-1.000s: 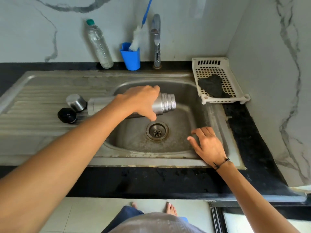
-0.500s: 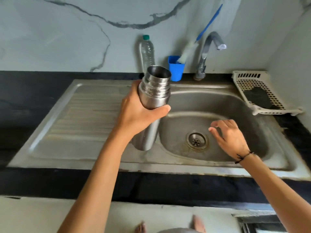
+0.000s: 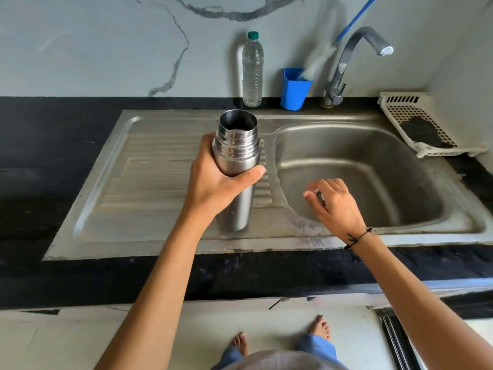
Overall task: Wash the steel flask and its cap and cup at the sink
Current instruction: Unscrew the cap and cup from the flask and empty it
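One tall cylindrical steel flask (image 3: 237, 166), mouth open and threaded neck bare, held upright over the ribbed draining board of the stainless steel sink (image 3: 149, 182) — its base at or just above the board, contact not discernible. Left hand (image 3: 213, 182) wraps the flask's upper body, thumb across the front just below the neck. Right hand (image 3: 333, 204) hovers above the near-left part of the basin, fingers loosely curled and holding nothing; a thin dark thread bracelet (image 3: 358, 237) circles its wrist. Behind the sink, on the black stone counter (image 3: 53, 129) against the veined white wall: one clear plastic water bottle with a green cap (image 3: 252, 70), standing upright; just to its right, one blue plastic tumbler (image 3: 294, 89) holding a white-bristled brush with a blue handle (image 3: 354, 18); beside that, one curved chrome tap (image 3: 346, 57), spout turned toward the right. At the right edge — one white perforated plastic tray (image 3: 394, 108) with a dark scrubbing pad (image 3: 421, 132) lying in it. Bare feet visible on the pale floor below.
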`<state>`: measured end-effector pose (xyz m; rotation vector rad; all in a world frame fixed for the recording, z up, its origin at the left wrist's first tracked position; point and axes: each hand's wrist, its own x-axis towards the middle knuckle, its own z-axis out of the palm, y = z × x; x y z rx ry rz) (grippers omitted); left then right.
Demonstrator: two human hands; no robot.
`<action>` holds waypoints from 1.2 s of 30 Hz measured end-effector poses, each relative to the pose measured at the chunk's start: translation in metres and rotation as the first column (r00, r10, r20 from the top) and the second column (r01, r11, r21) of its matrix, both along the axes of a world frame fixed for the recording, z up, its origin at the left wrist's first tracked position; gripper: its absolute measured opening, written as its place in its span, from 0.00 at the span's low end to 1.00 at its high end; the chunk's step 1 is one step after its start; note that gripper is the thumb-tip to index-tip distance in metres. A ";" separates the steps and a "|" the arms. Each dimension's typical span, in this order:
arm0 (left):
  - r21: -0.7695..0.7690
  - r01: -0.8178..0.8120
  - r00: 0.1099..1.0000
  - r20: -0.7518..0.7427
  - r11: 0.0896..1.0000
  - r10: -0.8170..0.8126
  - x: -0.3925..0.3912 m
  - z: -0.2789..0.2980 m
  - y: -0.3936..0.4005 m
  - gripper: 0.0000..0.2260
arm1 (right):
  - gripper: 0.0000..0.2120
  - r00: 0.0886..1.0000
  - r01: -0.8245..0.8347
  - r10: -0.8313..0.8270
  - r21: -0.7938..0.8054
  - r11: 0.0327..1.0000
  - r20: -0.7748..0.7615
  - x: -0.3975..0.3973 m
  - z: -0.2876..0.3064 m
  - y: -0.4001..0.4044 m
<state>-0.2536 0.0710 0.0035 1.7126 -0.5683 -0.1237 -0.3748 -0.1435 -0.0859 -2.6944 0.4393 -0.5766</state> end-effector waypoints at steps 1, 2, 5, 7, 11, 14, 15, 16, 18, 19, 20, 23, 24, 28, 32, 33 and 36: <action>-0.003 0.007 1.000 0.006 1.000 -0.007 0.001 -0.001 0.001 0.26 | 0.27 1.000 0.000 0.000 -0.005 1.000 0.007 0.000 0.000 0.001; -0.004 0.011 1.000 0.012 1.000 -0.011 0.001 -0.003 0.002 0.26 | 0.27 1.000 0.000 0.000 -0.008 1.000 0.011 0.000 0.000 0.002; -0.010 0.013 1.000 0.019 1.000 -0.013 0.003 -0.007 0.005 0.25 | 0.26 1.000 0.005 -0.005 -0.014 1.000 0.017 0.001 -0.002 0.006; -0.007 0.008 1.000 0.024 1.000 -0.008 0.004 -0.010 0.006 0.25 | 0.26 1.000 0.007 -0.007 -0.015 1.000 0.025 0.002 -0.003 0.009; 0.007 0.010 0.999 0.041 1.000 -0.010 0.005 -0.014 0.007 0.25 | 0.25 1.000 0.008 -0.008 -0.007 1.000 0.029 0.003 -0.005 0.011; 0.013 0.007 0.999 0.038 1.000 -0.007 0.006 -0.017 0.008 0.25 | 0.25 0.999 -0.007 0.007 -0.007 1.000 0.033 0.004 -0.006 0.011; 0.008 0.001 0.999 0.036 1.000 -0.001 0.006 -0.019 0.008 0.25 | 0.25 0.999 -0.014 0.014 -0.005 1.000 0.032 0.004 -0.006 0.011; 0.003 -0.007 0.999 0.033 1.000 0.007 0.006 -0.020 0.009 0.25 | 0.25 0.999 -0.022 0.022 -0.003 1.000 0.032 0.005 -0.007 0.011; -0.005 -0.020 0.999 0.029 1.000 0.020 0.006 -0.023 0.010 0.25 | 0.25 0.999 -0.037 0.037 -0.003 0.999 0.037 0.008 -0.007 0.012; -0.007 -0.025 0.999 0.028 1.000 0.026 0.005 -0.024 0.010 0.25 | 0.25 0.998 -0.043 0.043 -0.004 0.999 0.034 0.009 -0.007 0.012; -0.008 -0.032 0.999 0.028 0.999 0.032 0.005 -0.025 0.010 0.26 | 0.25 0.998 -0.049 0.049 -0.004 0.999 0.030 0.010 -0.007 0.012; -0.016 -0.047 0.999 0.020 0.999 0.048 0.006 -0.027 0.010 0.27 | 0.27 0.998 -0.069 0.069 0.010 0.998 0.009 0.013 -0.007 0.014; -0.019 -0.052 0.999 0.014 0.998 0.052 0.006 -0.027 0.010 0.28 | 0.27 0.997 -0.077 0.077 0.016 0.997 0.005 0.014 -0.007 0.014; -0.046 -0.061 0.998 -0.010 0.997 0.061 0.006 -0.029 0.013 0.32 | 0.27 0.995 -0.104 0.104 0.011 0.994 -0.001 0.016 -0.008 0.014; -0.042 -0.049 0.999 -0.003 0.998 0.049 0.002 -0.033 0.015 0.34 | 0.29 0.993 -0.120 0.120 0.011 0.993 -0.006 0.019 -0.010 0.015; -0.041 -0.046 0.999 -0.001 0.998 0.046 0.002 -0.033 0.016 0.35 | 0.30 0.992 -0.124 0.124 0.012 0.992 -0.002 0.020 -0.010 0.016; -0.041 -0.036 0.999 -0.012 0.999 0.036 0.001 -0.035 0.019 0.37 | 0.27 0.991 -0.132 0.132 0.025 0.991 0.007 0.023 -0.010 0.020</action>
